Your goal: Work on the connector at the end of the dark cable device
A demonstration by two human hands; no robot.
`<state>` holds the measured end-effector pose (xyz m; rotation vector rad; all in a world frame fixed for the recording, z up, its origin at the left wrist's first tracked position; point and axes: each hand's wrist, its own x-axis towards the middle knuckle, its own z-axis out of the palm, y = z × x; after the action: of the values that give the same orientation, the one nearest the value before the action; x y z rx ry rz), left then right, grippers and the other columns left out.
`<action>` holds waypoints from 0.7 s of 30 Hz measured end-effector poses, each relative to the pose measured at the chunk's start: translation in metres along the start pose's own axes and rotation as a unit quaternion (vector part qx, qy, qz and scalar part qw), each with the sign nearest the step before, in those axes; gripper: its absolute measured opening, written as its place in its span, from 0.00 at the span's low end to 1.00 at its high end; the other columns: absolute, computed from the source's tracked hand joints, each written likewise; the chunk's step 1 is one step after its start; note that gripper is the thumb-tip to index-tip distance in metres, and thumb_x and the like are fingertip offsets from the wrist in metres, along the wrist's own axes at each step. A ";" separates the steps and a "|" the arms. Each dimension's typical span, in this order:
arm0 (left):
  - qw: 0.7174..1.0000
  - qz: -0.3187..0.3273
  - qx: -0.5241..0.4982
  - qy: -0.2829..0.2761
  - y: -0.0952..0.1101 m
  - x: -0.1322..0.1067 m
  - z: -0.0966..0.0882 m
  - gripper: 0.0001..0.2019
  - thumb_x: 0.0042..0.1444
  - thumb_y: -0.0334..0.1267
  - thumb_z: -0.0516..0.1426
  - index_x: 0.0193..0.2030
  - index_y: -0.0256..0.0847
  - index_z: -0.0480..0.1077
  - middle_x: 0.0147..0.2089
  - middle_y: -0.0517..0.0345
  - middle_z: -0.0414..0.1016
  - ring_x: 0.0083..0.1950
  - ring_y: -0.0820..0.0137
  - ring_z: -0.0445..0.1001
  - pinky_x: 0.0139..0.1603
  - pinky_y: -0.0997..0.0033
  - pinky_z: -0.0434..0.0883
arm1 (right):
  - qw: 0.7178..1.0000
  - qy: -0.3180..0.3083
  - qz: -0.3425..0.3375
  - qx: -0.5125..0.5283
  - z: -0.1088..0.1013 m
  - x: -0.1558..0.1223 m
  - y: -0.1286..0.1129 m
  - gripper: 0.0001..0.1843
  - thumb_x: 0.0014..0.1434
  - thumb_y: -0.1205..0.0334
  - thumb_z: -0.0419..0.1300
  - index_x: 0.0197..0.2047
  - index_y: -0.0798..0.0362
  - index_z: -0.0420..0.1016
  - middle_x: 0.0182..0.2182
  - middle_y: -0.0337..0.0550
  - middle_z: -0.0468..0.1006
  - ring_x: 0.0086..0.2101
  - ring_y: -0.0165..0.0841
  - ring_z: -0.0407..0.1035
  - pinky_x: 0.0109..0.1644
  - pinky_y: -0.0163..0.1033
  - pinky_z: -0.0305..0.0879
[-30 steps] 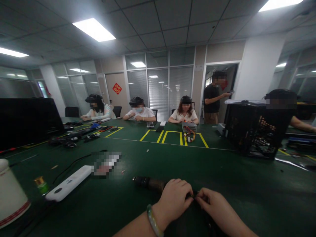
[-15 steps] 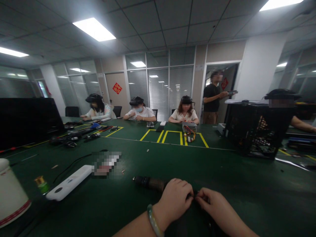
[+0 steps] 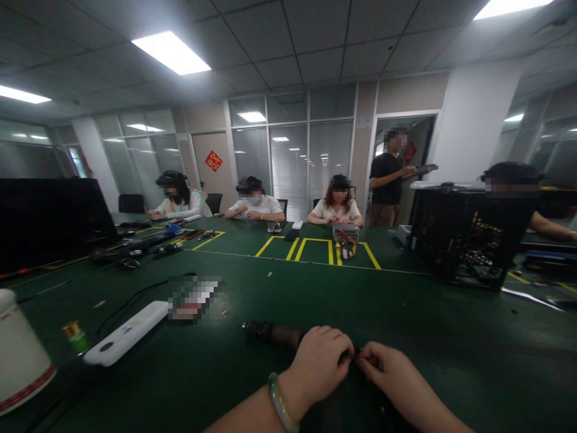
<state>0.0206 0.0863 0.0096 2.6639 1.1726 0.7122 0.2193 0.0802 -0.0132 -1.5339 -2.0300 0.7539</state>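
On the green desk, dark cylindrical tool lies partly hidden behind the left hand. Its fingertips and those of the right hand nearly meet, apparently pinching a small dark part, presumably for fine control; part unidentifiable.

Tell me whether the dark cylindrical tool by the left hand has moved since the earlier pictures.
No. Judged against the yellow tape on the table, the dark cylindrical tool shows no visible shift.
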 end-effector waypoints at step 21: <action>1.000 -0.018 0.009 -0.016 -0.003 0.000 0.002 0.06 0.56 0.39 0.60 0.39 0.42 0.69 0.40 0.60 0.73 0.45 0.65 0.69 0.48 0.64 0.62 | 1.000 0.007 0.008 0.015 -0.002 -0.001 -0.004 0.09 0.60 0.60 0.56 0.32 0.51 0.75 0.27 0.38 0.79 0.28 0.33 0.72 0.29 0.32 0.58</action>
<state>0.0197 0.0885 0.0073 2.6513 1.2208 0.6548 0.2185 0.0783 -0.0092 -1.5367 -1.9902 0.7742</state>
